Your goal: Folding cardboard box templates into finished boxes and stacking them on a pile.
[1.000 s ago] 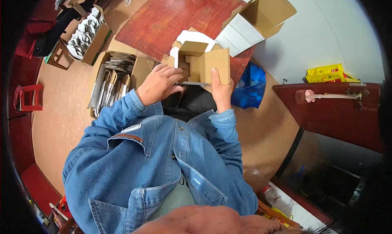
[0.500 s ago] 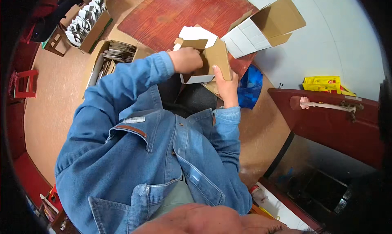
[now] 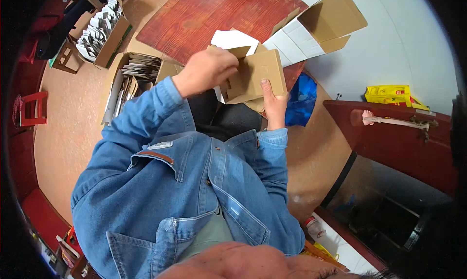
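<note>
A small cardboard box (image 3: 253, 72), brown inside and white outside, is held above my lap with its flaps up. My right hand (image 3: 275, 105) grips its right side, the thumb on the brown inner face and the other fingers out of sight behind. At the box's left side, my left hand (image 3: 210, 70) has its fingers curled together over the edge. Whether anything is between those fingers is hidden. A white flat piece (image 3: 234, 39) shows beyond the box, at the edge of the red wooden table (image 3: 209, 16).
A larger open white box (image 3: 301, 39) lies on the table at the right. Cartons of flat folded cardboard (image 3: 141, 65) and white pieces (image 3: 99, 33) stand at left. A blue bag (image 3: 299, 103) hangs by the table; a dark red cabinet (image 3: 389, 138) is at right.
My left hand has come up and left out of the box's opening. The box has tipped, so more of its brown inner face shows. My right hand keeps its hold.
</note>
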Available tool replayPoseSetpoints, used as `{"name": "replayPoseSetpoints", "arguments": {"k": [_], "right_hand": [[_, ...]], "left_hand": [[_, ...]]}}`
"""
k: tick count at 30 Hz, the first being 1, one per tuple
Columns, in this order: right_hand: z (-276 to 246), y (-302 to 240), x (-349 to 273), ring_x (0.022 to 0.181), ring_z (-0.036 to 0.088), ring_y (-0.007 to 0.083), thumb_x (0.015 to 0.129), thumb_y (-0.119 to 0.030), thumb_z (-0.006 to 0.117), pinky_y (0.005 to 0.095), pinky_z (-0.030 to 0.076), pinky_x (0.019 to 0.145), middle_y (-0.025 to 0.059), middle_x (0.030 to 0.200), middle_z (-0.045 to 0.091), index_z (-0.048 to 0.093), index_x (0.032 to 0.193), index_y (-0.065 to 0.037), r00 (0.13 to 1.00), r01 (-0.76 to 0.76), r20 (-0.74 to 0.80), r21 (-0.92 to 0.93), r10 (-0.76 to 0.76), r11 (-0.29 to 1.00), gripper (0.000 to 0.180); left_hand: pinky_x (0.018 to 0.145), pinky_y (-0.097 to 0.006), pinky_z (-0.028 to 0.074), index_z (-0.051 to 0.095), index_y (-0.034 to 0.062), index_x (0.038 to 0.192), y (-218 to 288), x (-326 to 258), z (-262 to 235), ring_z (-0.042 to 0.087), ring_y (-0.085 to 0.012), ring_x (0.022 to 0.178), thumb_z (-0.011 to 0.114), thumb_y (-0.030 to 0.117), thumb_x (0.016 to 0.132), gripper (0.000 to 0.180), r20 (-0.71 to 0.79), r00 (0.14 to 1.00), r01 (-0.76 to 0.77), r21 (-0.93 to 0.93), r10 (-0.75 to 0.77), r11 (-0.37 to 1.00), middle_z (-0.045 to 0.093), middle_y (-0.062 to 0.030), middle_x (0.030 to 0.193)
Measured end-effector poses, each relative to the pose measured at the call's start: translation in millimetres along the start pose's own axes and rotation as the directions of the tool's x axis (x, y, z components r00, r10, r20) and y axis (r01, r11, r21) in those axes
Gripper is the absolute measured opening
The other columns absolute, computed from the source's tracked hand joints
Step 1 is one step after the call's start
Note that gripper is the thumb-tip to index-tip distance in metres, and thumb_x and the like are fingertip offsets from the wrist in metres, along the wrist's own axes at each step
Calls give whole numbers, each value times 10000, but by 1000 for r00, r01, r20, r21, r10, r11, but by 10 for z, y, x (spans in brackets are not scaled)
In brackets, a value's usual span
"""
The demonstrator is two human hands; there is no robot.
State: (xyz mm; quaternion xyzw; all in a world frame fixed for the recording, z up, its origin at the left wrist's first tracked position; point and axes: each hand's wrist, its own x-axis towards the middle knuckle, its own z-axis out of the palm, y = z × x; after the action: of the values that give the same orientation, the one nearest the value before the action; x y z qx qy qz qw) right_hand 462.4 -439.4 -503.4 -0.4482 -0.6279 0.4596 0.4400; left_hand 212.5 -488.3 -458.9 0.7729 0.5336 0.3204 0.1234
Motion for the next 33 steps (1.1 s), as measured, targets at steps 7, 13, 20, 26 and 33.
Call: {"name": "replayPoseSetpoints", "arguments": {"k": [7, 13, 20, 26, 33], "right_hand": [[105, -46, 20, 974, 664, 154, 965, -231, 752, 317, 526, 836, 68, 1090, 726, 698, 1179, 16, 996, 24, 88, -35, -21, 999, 332], [67, -186, -49, 979, 630, 141, 943, -149, 747, 301, 512, 850, 70, 1202, 685, 622, 1303, 31, 987, 128, -110, 64, -121, 990, 421], [171, -867, -540, 840, 670, 218, 900, -93, 758, 322, 549, 735, 136, 1089, 703, 665, 1197, -31, 947, 301, 222, -362, -232, 882, 317], [460, -423, -571, 925, 696, 346, 950, -186, 680, 443, 573, 760, 113, 1059, 698, 668, 1144, -84, 921, 377, 347, -671, -180, 638, 220], [345, -330, -516, 786, 673, 306, 928, -169, 687, 412, 550, 680, 69, 923, 686, 700, 1025, -140, 873, 488, 390, -719, -293, 494, 102]], "left_hand": [[755, -439, 526, 691, 51, 979, -236, -84, -36, 650, -364, 883, 758, 232, 882, 216, -262, 923, 283, -30, -281, 959, 651, -142, 884], [706, -460, 531, 696, 16, 955, -199, -177, -13, 666, -406, 821, 703, 189, 893, 184, -245, 907, 318, -138, -343, 938, 663, -198, 872], [652, -442, 523, 682, 0, 937, -209, -332, -6, 659, -415, 736, 711, 193, 892, 200, -248, 852, 402, -253, -461, 880, 648, -224, 801], [545, -340, 502, 649, -14, 800, -246, -423, 48, 653, -177, 553, 720, 206, 912, 257, -143, 805, 440, -509, -576, 740, 635, -150, 652], [541, -251, 493, 677, 2, 871, -188, -514, -70, 594, -56, 606, 697, 176, 977, 204, 26, 788, 421, -752, -615, 508, 651, 5, 709]]}}
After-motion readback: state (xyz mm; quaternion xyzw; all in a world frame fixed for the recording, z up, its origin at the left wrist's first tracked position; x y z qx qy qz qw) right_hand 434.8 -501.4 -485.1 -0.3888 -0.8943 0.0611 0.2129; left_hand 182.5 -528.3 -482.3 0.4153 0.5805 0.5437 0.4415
